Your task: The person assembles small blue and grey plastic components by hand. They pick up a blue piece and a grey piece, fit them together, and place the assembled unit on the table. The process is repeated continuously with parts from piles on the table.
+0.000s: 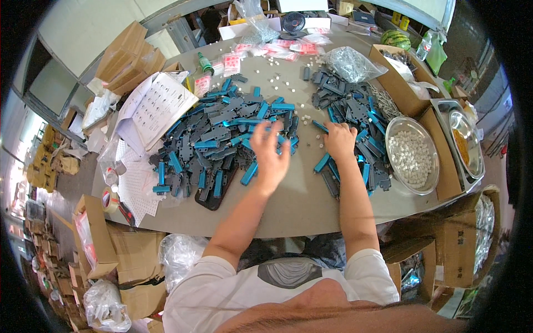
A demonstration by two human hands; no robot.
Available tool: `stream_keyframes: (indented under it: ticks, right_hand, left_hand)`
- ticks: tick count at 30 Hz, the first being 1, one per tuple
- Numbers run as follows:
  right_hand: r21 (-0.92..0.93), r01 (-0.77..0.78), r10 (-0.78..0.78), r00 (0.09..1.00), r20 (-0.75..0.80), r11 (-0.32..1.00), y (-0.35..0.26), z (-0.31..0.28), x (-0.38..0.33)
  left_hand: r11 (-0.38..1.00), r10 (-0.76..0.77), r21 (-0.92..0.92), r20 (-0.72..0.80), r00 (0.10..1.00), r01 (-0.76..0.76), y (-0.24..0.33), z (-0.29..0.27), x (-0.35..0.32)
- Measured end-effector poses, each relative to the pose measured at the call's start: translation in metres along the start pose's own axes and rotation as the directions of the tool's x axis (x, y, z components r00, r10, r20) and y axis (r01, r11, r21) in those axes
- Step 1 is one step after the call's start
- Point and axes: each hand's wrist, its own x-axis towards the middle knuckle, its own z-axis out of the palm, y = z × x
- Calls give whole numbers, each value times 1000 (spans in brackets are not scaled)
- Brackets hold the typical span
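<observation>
Was mid-sorting: my left hand (270, 152) hovered over the big pile of blue-and-grey plastic parts (222, 144), fingers loosely spread, holding nothing. Right hand (340, 141) lay on the smaller pile (350, 111), fingers curled down onto one part. Probably needed a clean pinch next.

A big pile of parts (222, 144) lies on the counter (288, 205), left of a smaller pile (355, 111). A bowl (412, 155) sits far right.
</observation>
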Motion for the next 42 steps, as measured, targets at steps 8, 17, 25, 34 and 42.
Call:
stream_keyframes:
  ticks: [8, 17, 25, 34, 42]
  right_hand:
    - [38, -50, 48, 997, 56, 998, -10, -18, -1]
    - [-130, -305, 268, 933, -241, 943, 47, -17, 22]
    - [-239, -149, 95, 970, -223, 959, 48, -16, 33]
    - [-202, -145, 169, 980, 109, 969, 39, -43, 48]
    - [-266, 36, -51, 997, -50, 963, 49, -35, 43]
  left_hand:
    - [959, 275, -245, 665, 695, -145, 28, 35, -49]
    - [929, 370, -288, 709, 600, -232, 31, 31, -45]
    - [914, 288, -400, 756, 588, 67, 12, 33, -38]
    - [301, -116, -437, 866, 487, 848, 0, 15, -21]
    - [-482, -111, -391, 915, 388, 784, -13, 15, -17]
